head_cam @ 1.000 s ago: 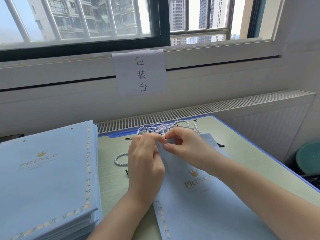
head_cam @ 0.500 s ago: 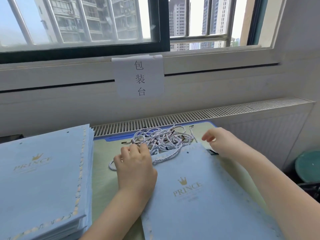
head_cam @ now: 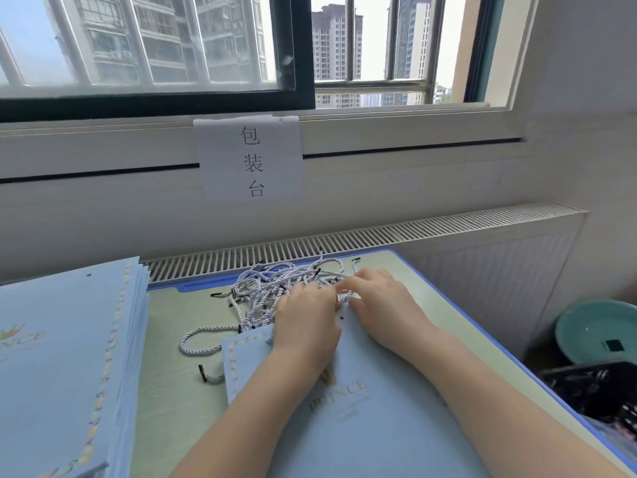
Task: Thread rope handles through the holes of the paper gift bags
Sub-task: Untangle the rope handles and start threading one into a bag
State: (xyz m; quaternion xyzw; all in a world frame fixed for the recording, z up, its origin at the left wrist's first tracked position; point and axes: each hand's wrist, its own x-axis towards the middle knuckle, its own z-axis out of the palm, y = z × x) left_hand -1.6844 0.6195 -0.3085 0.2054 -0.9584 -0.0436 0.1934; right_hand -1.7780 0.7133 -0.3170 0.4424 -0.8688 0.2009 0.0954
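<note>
Because the rope pile [head_cam: 293, 288] sits just past the flat bag [head_cam: 362, 408] on the bench [head_cam: 172, 339], I see both grips, left hand [head_cam: 306, 326] and right hand [head_cam: 382, 305], pinching rope at its top edge, apparently near a hole.

A packing station in a small workroom or office high in a city block. A paper sign [head_cam: 251, 160] taped under the window [head_cam: 148, 46] reads 包装台. Below it, a green desk [head_cam: 172, 326] carries a stack of flat blue gift bags [head_cam: 65, 357] at lower left and a heap of rope handles [head_cam: 275, 284] at centre. Apartment towers [head_cam: 336, 46] fill the glass.
</note>
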